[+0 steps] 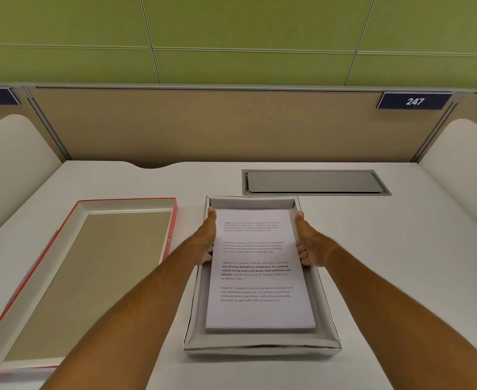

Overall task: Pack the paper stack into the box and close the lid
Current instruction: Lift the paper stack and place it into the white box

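Observation:
A white paper stack (257, 274) with printed text lies inside the shallow grey box (260, 349) in front of me. My left hand (207, 240) grips the stack's left edge, thumb on top and fingers curled under. My right hand (309, 244) holds the right edge the same way. The stack's far end sits near the box's far wall and its near end rests low in the box. The lid (91, 277), red outside and brown inside, lies upside down on the desk to the left of the box.
A grey cable hatch (314, 182) is set into the white desk (386, 249) behind the box. A tan partition (231, 122) with a "247" sign (414, 101) closes the back. Curved white side panels stand at both sides.

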`<action>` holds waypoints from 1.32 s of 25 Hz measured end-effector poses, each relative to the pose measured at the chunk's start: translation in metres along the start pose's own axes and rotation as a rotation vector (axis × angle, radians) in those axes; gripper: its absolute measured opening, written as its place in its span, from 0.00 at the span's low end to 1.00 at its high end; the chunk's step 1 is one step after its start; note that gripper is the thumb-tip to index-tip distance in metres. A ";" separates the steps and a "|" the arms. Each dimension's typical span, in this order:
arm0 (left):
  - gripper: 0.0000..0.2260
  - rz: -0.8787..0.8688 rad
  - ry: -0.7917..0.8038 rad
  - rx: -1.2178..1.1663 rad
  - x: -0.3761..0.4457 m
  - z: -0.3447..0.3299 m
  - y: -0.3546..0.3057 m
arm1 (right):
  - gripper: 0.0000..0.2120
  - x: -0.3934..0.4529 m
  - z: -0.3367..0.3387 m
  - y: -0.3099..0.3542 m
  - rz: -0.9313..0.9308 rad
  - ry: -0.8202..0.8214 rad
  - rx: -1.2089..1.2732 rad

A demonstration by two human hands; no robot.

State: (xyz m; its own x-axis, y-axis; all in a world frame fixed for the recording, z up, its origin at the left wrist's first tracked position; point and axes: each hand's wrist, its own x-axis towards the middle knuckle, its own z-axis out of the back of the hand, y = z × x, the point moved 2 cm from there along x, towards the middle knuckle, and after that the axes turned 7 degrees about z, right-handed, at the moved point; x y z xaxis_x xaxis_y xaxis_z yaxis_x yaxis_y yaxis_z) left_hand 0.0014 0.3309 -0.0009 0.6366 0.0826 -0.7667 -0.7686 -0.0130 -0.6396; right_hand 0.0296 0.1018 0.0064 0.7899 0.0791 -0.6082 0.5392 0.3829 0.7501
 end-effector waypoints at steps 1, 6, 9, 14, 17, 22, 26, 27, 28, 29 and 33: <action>0.39 -0.016 0.021 0.011 -0.003 0.001 0.001 | 0.42 -0.003 0.000 0.000 0.045 0.007 -0.025; 0.38 -0.274 -0.046 0.608 -0.030 0.004 0.036 | 0.40 -0.034 -0.008 -0.029 0.390 0.115 -0.689; 0.57 -0.360 -0.067 1.027 -0.046 -0.004 0.084 | 0.59 -0.061 -0.017 -0.068 0.354 0.289 -1.016; 0.58 -0.329 -0.148 1.131 -0.049 -0.016 0.114 | 0.61 -0.075 -0.022 -0.079 0.391 0.253 -1.138; 0.57 -0.331 -0.176 1.143 -0.050 -0.020 0.116 | 0.60 -0.074 -0.028 -0.080 0.409 0.249 -1.190; 0.55 -0.350 -0.212 1.183 -0.049 -0.019 0.116 | 0.57 -0.071 -0.029 -0.085 0.456 0.185 -1.231; 0.53 -0.348 -0.224 1.173 -0.048 -0.018 0.115 | 0.56 -0.071 -0.029 -0.086 0.479 0.171 -1.189; 0.53 -0.350 -0.228 1.168 -0.048 -0.018 0.116 | 0.56 -0.071 -0.030 -0.086 0.481 0.168 -1.182; 0.52 -0.353 -0.231 1.166 -0.049 -0.018 0.116 | 0.55 -0.072 -0.030 -0.085 0.480 0.165 -1.176; 0.52 -0.354 -0.233 1.166 -0.049 -0.018 0.116 | 0.55 -0.072 -0.030 -0.086 0.477 0.162 -1.171; 0.52 -0.362 -0.246 1.172 -0.049 -0.018 0.113 | 0.54 -0.072 -0.029 -0.085 0.480 0.156 -1.181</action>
State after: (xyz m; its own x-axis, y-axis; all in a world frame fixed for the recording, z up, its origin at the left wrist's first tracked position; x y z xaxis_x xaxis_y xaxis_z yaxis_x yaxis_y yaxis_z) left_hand -0.1155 0.3073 -0.0369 0.8913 0.0817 -0.4460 -0.2258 0.9330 -0.2803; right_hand -0.0817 0.0906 -0.0210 0.7464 0.5114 -0.4260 -0.4366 0.8593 0.2665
